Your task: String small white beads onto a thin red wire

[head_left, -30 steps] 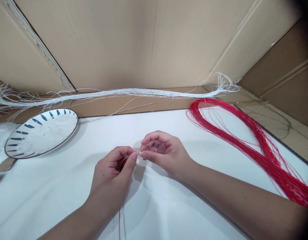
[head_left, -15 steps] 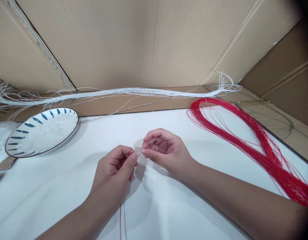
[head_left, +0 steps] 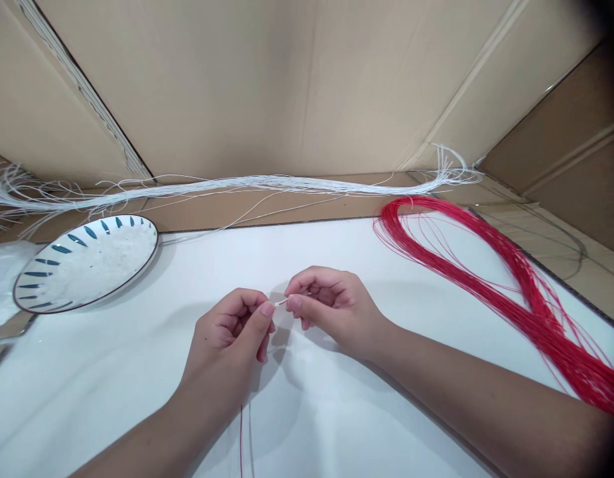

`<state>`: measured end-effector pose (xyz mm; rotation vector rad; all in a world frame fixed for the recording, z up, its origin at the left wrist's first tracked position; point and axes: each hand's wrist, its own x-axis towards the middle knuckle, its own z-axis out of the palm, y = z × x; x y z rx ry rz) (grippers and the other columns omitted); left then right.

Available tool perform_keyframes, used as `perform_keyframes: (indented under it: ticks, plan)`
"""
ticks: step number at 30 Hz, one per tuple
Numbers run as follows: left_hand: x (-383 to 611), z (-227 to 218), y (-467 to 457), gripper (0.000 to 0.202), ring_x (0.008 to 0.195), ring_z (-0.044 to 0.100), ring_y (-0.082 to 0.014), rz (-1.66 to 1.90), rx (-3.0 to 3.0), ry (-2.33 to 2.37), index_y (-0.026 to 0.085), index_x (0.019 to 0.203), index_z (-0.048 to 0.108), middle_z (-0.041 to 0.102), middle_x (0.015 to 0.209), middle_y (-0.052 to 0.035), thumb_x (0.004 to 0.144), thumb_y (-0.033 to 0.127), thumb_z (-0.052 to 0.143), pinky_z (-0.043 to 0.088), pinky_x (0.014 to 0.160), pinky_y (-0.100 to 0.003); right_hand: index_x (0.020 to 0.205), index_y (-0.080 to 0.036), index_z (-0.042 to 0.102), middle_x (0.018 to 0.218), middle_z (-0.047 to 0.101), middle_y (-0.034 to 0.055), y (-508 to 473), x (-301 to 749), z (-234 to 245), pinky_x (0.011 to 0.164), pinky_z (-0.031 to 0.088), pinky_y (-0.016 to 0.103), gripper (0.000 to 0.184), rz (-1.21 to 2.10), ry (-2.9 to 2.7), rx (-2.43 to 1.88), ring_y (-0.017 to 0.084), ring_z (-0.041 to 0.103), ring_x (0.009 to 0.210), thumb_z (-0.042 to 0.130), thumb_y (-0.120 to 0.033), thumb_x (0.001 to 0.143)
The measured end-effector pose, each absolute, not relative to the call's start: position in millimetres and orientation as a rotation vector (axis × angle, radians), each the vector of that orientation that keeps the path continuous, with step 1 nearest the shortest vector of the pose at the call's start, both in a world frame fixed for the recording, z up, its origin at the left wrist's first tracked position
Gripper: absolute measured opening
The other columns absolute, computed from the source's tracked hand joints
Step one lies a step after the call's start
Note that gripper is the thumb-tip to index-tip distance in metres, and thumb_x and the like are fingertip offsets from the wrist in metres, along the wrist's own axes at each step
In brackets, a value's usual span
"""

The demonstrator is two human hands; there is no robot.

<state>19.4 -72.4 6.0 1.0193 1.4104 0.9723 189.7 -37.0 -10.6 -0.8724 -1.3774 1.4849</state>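
Note:
Over the white tabletop, the thumb and forefinger of my left hand (head_left: 234,325) are pinched on a tiny white connector-like piece (head_left: 277,304). Thin wire ends (head_left: 283,302), red and white, span the short gap from it to my right hand (head_left: 331,305). My right thumb and forefinger are closed on these ends; the other fingers curl loosely. Below my left hand, a thin red wire (head_left: 241,438) and a thin white wire (head_left: 251,438) run down toward the near edge. My fingers hide most of the small piece, so its exact shape cannot be made out.
An oval plate (head_left: 25,300) with dark green dashes holds whitish small pieces at left, near a clear plastic bag (head_left: 2,279). A bundle of white wires (head_left: 267,182) lies along the cardboard wall (head_left: 212,86). A looped bundle of red wires (head_left: 466,285) is at right.
My right hand has shifted slightly down and right, its fingers curling more. The tiny white piece now shows at my left fingertips, where before it was at my right ones.

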Motion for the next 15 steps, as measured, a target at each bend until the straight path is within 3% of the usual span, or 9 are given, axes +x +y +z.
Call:
perform_keyframes:
  ticks: [4,8,15]
  plan:
    - [25.5,14.1,-75.6,0.015,0.052,0.043,-0.0072,1.006,1.017,1.388,0.022,0.079,0.065,0.051,0.055,0.0068,0.080,0.035,0.072,0.033,0.051,-0.018,0.080,-0.014,0.064,0.066,0.059,0.0000,-39.1,190.0,-11.1,0.048,0.041,0.021,0.013,1.475,-1.470,-0.789,0.008,0.050,0.054,0.068,-0.024,0.088]
    - [29.8,17.3,-76.5,0.022,0.049,0.046,-0.0051,1.065,1.007,1.379,0.025,0.091,0.068,0.061,0.070,0.0059,0.073,0.032,0.078,0.033,0.045,-0.016,0.079,-0.015,0.062,0.063,0.054,-0.0023,-40.6,191.1,-12.3,0.048,0.037,0.020,0.013,1.479,-1.484,-0.672,0.007,0.045,0.053,0.066,-0.022,0.089]
    - [17.8,4.1,-72.0,0.027,0.046,0.052,-0.0081,0.952,0.941,1.234,0.025,0.095,0.073,0.072,0.081,0.0008,0.074,0.019,0.058,0.039,0.048,-0.023,0.078,-0.016,0.061,0.066,0.061,0.0008,-40.8,190.6,-12.0,0.049,0.040,0.021,0.014,1.539,-1.377,-0.706,0.009,0.051,0.056,0.067,-0.023,0.088]
